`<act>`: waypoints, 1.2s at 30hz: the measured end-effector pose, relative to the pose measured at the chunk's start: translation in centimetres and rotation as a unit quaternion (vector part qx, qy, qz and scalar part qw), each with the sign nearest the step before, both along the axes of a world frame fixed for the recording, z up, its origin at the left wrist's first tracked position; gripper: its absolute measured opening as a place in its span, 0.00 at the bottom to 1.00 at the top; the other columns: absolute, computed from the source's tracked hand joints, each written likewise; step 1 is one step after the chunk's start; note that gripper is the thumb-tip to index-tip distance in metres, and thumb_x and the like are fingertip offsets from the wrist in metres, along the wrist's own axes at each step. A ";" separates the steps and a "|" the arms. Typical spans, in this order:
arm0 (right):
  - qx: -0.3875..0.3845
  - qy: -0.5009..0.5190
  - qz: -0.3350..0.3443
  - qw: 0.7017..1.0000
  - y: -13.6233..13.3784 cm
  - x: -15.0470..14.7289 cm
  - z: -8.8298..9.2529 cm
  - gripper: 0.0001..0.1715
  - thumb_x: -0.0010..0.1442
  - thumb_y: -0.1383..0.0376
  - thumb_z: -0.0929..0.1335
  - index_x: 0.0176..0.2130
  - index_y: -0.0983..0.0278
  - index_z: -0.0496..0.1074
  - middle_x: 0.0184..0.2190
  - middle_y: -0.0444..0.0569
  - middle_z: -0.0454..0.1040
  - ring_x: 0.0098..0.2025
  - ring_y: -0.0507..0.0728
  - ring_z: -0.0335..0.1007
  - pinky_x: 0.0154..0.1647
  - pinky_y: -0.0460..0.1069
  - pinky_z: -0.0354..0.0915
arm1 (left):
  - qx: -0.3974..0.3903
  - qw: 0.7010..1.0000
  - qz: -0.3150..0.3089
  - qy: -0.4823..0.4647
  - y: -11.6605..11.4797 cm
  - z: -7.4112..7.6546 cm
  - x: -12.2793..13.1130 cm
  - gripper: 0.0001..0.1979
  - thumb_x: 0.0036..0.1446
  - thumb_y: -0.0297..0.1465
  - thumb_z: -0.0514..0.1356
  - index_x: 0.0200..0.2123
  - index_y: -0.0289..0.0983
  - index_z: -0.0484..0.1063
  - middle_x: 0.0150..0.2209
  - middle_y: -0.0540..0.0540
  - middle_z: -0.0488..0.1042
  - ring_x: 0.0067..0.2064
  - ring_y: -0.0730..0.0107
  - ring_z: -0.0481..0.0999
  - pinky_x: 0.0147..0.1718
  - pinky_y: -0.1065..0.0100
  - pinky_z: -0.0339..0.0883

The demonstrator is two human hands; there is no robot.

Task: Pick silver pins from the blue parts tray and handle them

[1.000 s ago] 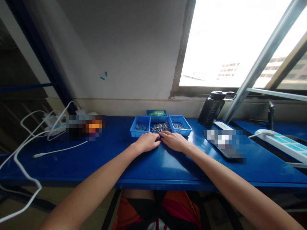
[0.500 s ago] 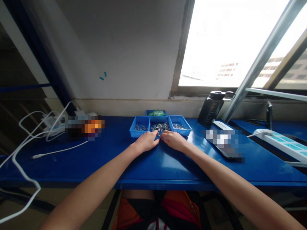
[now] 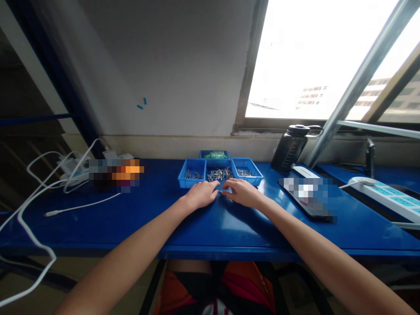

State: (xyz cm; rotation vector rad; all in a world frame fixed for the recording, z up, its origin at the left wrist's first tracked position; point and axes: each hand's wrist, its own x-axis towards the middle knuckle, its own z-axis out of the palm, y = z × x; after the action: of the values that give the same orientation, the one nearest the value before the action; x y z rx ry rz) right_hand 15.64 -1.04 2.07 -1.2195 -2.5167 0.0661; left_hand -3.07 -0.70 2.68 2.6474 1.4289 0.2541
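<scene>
My left hand (image 3: pixel 201 194) rests low over the table edge of the bins, its fingers curled together around something I cannot make out. Close beside it, my right hand (image 3: pixel 242 193) has its thumb and fingers bent toward the left fingertips. A tiny shiny piece (image 3: pixel 220 191) shows between the two hands; its kind is too small to tell. Just behind the hands lies a pile of slender metal pieces (image 3: pixel 219 174). The left blue bin (image 3: pixel 181 180) and the right blue bin (image 3: pixel 255 180) hold similar small metal pieces.
A rear blue bin (image 3: pixel 215 152) holds something green. To the right stand a black bottle (image 3: pixel 289 148), a dark flat item (image 3: pixel 306 208), partly blurred out, and a white power strip (image 3: pixel 390 199). White cables (image 3: pixel 33 232) and a pixelated orange object (image 3: pixel 126 173) lie left.
My right hand has shifted slightly right and its fingers have lifted and parted a little from the left fingertips. The left hand stays almost where it was.
</scene>
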 end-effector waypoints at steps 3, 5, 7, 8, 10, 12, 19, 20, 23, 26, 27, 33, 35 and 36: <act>-0.004 -0.007 -0.018 1.000 0.2 -0.2 -0.5 0.11 0.57 0.60 0.63 0.38 0.62 0.71 0.37 0.48 0.71 0.31 0.52 0.67 0.32 0.46 0.59 | 0.005 1.000 -0.012 0.004 0.0 -0.1 -0.1 0.18 0.58 0.38 0.48 0.51 0.43 0.63 0.45 0.43 0.73 0.44 0.56 0.72 0.39 0.64 0.65; -0.006 -0.014 -0.012 1.000 0.3 -0.3 -0.6 0.10 0.58 0.62 0.62 0.37 0.62 0.71 0.36 0.48 0.70 0.32 0.52 0.67 0.32 0.45 0.59 | 0.008 1.000 -0.021 0.007 0.0 -0.1 -0.1 0.17 0.57 0.38 0.48 0.48 0.44 0.65 0.42 0.44 0.74 0.42 0.57 0.73 0.37 0.64 0.65; -0.006 -0.015 -0.008 1.000 0.2 -0.3 -0.6 0.10 0.58 0.64 0.62 0.36 0.62 0.71 0.35 0.48 0.70 0.32 0.52 0.67 0.33 0.45 0.58 | 0.008 1.000 -0.026 0.009 0.0 -0.1 -0.1 0.15 0.57 0.38 0.49 0.45 0.44 0.67 0.39 0.45 0.75 0.40 0.58 0.74 0.35 0.65 0.65; -0.007 -0.015 -0.007 1.000 0.2 -0.2 -0.5 0.09 0.58 0.64 0.62 0.35 0.62 0.71 0.35 0.48 0.70 0.32 0.52 0.67 0.33 0.45 0.58 | 0.008 1.000 -0.027 0.009 0.0 0.0 -0.1 0.14 0.57 0.38 0.49 0.43 0.44 0.68 0.38 0.45 0.75 0.39 0.58 0.74 0.35 0.65 0.65; -0.010 -0.012 -0.005 1.000 0.1 -0.2 -0.4 0.09 0.58 0.64 0.62 0.35 0.63 0.71 0.34 0.48 0.70 0.31 0.51 0.66 0.32 0.45 0.58 | 0.008 1.000 -0.026 0.008 0.0 0.0 -0.1 0.14 0.57 0.38 0.49 0.41 0.42 0.69 0.37 0.45 0.75 0.37 0.59 0.74 0.33 0.66 0.65; -0.010 -0.007 -0.003 1.000 0.0 -0.2 -0.3 0.10 0.58 0.64 0.62 0.35 0.63 0.71 0.34 0.48 0.70 0.30 0.51 0.66 0.32 0.45 0.58 | 0.010 1.000 -0.026 0.006 -0.1 0.1 0.0 0.13 0.57 0.37 0.49 0.40 0.41 0.70 0.35 0.45 0.75 0.36 0.60 0.74 0.32 0.67 0.64; -0.012 0.020 0.004 1.000 0.0 0.0 0.0 0.11 0.59 0.63 0.61 0.36 0.63 0.71 0.33 0.48 0.70 0.29 0.51 0.65 0.32 0.45 0.58 | 0.007 0.999 -0.036 -0.012 -0.3 0.5 0.1 0.12 0.57 0.37 0.49 0.37 0.40 0.70 0.35 0.45 0.75 0.35 0.63 0.74 0.32 0.69 0.63; -0.012 0.022 0.004 1.000 0.1 0.1 0.0 0.11 0.59 0.63 0.61 0.36 0.63 0.71 0.33 0.48 0.70 0.30 0.51 0.65 0.32 0.45 0.58 | 0.010 0.999 -0.034 -0.014 -0.3 0.5 0.1 0.13 0.57 0.37 0.49 0.37 0.40 0.70 0.35 0.45 0.75 0.35 0.63 0.74 0.32 0.69 0.63; -0.011 0.025 0.000 1.000 0.1 0.3 0.1 0.11 0.59 0.62 0.62 0.36 0.63 0.71 0.33 0.48 0.70 0.29 0.51 0.65 0.31 0.45 0.58 | 0.019 0.999 -0.031 -0.014 -0.3 0.5 0.1 0.13 0.58 0.38 0.48 0.38 0.41 0.70 0.34 0.44 0.75 0.36 0.62 0.74 0.32 0.68 0.63; -0.011 0.025 0.000 1.000 0.1 0.5 0.3 0.12 0.59 0.61 0.61 0.36 0.62 0.72 0.32 0.48 0.71 0.30 0.51 0.65 0.31 0.45 0.58 | 0.021 0.999 -0.029 -0.015 -0.3 0.5 0.1 0.14 0.59 0.38 0.47 0.38 0.41 0.71 0.35 0.44 0.75 0.36 0.61 0.74 0.32 0.68 0.63; -0.011 0.026 0.001 1.000 0.1 0.5 0.3 0.12 0.60 0.61 0.61 0.36 0.62 0.72 0.31 0.48 0.71 0.30 0.52 0.65 0.31 0.45 0.58 | 0.021 0.999 -0.027 -0.016 -0.3 0.5 0.1 0.15 0.58 0.38 0.47 0.38 0.41 0.71 0.35 0.45 0.75 0.36 0.61 0.74 0.32 0.68 0.63; 0.003 0.033 0.002 0.999 0.2 0.8 0.6 0.13 0.60 0.62 0.60 0.36 0.63 0.72 0.31 0.48 0.71 0.31 0.52 0.66 0.32 0.46 0.59 | 0.030 0.999 -0.021 -0.030 -0.3 0.6 0.1 0.15 0.58 0.39 0.48 0.36 0.40 0.71 0.33 0.45 0.75 0.34 0.63 0.74 0.32 0.69 0.63; 0.005 0.034 0.002 0.999 0.2 0.9 0.6 0.13 0.60 0.62 0.61 0.35 0.63 0.72 0.31 0.48 0.71 0.31 0.52 0.66 0.32 0.45 0.59 | 0.031 0.999 -0.020 -0.033 -0.3 0.7 0.1 0.15 0.57 0.39 0.48 0.35 0.40 0.72 0.33 0.46 0.75 0.34 0.63 0.73 0.32 0.69 0.63; 0.005 0.035 0.000 0.999 0.3 0.9 0.6 0.12 0.60 0.63 0.61 0.35 0.63 0.72 0.30 0.48 0.71 0.31 0.52 0.66 0.32 0.45 0.59 | 0.029 0.999 -0.018 -0.034 -0.4 0.7 0.2 0.14 0.57 0.38 0.49 0.35 0.39 0.72 0.33 0.46 0.75 0.34 0.63 0.73 0.32 0.69 0.63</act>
State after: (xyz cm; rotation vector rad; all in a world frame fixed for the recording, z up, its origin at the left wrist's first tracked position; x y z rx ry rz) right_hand 16.58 -0.77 2.70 -1.1925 -2.4545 0.0935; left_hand -2.92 -1.09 3.42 2.6800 1.3717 0.3843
